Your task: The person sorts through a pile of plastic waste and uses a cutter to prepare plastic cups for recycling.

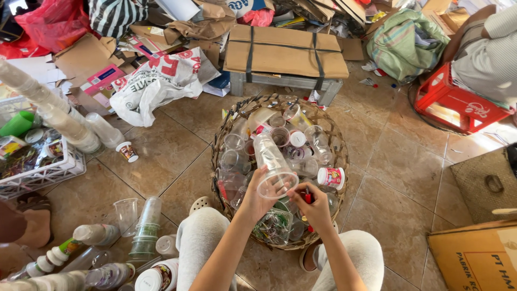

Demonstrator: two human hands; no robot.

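The left hand (257, 195) is closed around a clear plastic cup (272, 165). The fingers wrap the cup near its wide mouth, and the cup is tilted, with the open mouth turned toward the person and the narrow bottom pointing away. The cup is held over a round woven basket (336, 141) that stands on the tiled floor (393, 167) between the person's knees.

The right hand (313, 207) is just beside the rim of the cup. Its fingers are curled almost shut around a small red tool (308, 198), and the tip of this tool is near the edge of the cup's mouth. What kind of tool it is I cannot tell, because it is small and mostly covered by the fingers.

The basket is full of other clear plastic cups, lying in all directions. Among them, close to the right hand, stands a small white cup with a red label (330, 177).

On the floor to the left there are a stack of clear cups (145, 229), several plastic bottles (97, 234) and a white plastic crate (46, 172). A red crate (458, 105) stands far at the right, where another person sits.
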